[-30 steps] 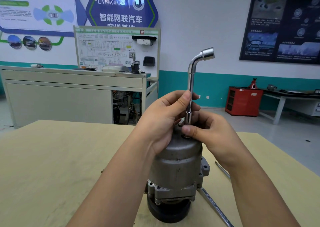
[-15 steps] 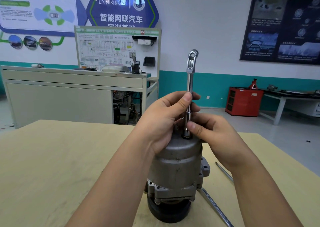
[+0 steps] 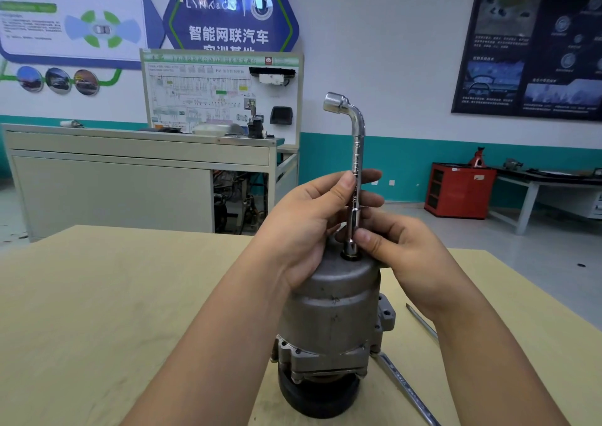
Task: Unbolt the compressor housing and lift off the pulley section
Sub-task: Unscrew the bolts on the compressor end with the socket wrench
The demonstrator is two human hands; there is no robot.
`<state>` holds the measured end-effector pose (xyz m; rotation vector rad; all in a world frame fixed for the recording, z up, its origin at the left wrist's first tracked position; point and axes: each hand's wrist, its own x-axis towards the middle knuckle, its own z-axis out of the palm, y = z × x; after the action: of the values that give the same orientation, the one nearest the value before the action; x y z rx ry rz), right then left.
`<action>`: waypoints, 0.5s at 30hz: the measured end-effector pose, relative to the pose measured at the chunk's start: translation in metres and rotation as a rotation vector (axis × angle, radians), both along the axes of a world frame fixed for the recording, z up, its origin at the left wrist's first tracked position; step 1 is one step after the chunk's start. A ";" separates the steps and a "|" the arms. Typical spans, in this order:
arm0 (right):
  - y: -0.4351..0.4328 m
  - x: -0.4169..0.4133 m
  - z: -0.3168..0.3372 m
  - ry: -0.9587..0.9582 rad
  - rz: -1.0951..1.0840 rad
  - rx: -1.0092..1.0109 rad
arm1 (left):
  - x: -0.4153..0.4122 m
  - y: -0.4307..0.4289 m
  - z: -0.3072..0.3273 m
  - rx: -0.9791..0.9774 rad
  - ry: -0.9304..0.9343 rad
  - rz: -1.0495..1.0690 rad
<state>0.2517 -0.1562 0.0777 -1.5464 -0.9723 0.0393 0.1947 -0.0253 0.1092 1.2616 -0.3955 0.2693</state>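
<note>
Both hands raised together, gripping one upright L-shaped socket wrench [image 3: 357,152].
The left hand [image 3: 303,227] reaches in from the lower left, with thumb and fingers curled round the middle of the shaft. The right hand [image 3: 402,256] comes from the lower right and pinches the shaft's lower end. Both forearms are bare.

— Resting on the pale wooden table [image 3: 97,311]?
— Grey compressor [image 3: 332,311], upright on its black pulley [image 3: 319,396] end. Just right of the base, a long steel bar [image 3: 407,390]. Farther right, a thinner rod [image 3: 420,321].
</note>
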 end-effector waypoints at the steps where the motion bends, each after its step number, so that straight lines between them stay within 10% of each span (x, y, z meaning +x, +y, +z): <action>1: 0.000 0.000 0.000 0.005 0.013 0.004 | 0.000 0.000 0.000 -0.002 0.002 0.002; 15: -0.001 0.002 0.001 -0.027 -0.015 -0.021 | 0.000 -0.003 -0.001 -0.041 -0.013 -0.003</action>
<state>0.2539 -0.1575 0.0784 -1.5768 -0.9842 0.0176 0.1952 -0.0279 0.1084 1.2194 -0.4007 0.2821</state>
